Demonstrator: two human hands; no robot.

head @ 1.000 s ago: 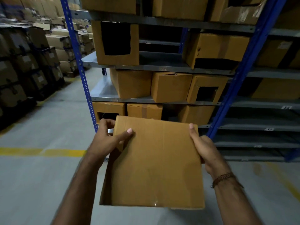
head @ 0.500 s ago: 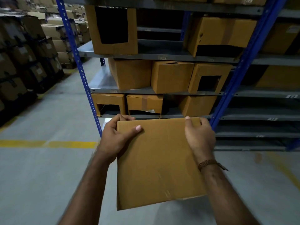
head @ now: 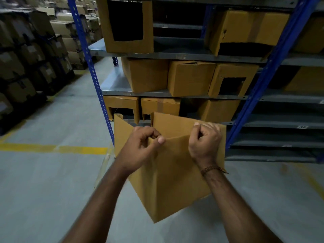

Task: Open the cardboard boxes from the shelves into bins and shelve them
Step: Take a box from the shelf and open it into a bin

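- The left hand [head: 142,144] is pinching the near top edge of the cardboard box [head: 168,176]; the right hand [head: 205,139] is gripping the same edge further along, fingers curling inside; the two hands are apart.
- The box is hanging in mid-air in front of the shelves [head: 175,56], one flap [head: 122,132] standing up at the left.
- The thin edge could be tearing or buckling under an uneven pull; the box could be slipping, being held only by its rim.
- Finished bins [head: 125,25] with cut-out windows are sitting on the shelves beyond.

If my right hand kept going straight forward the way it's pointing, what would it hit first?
Likely the far wall of the cardboard box that the right hand grips, right ahead of its fingers; beyond it, the shelf rack. Depth is hard to judge.
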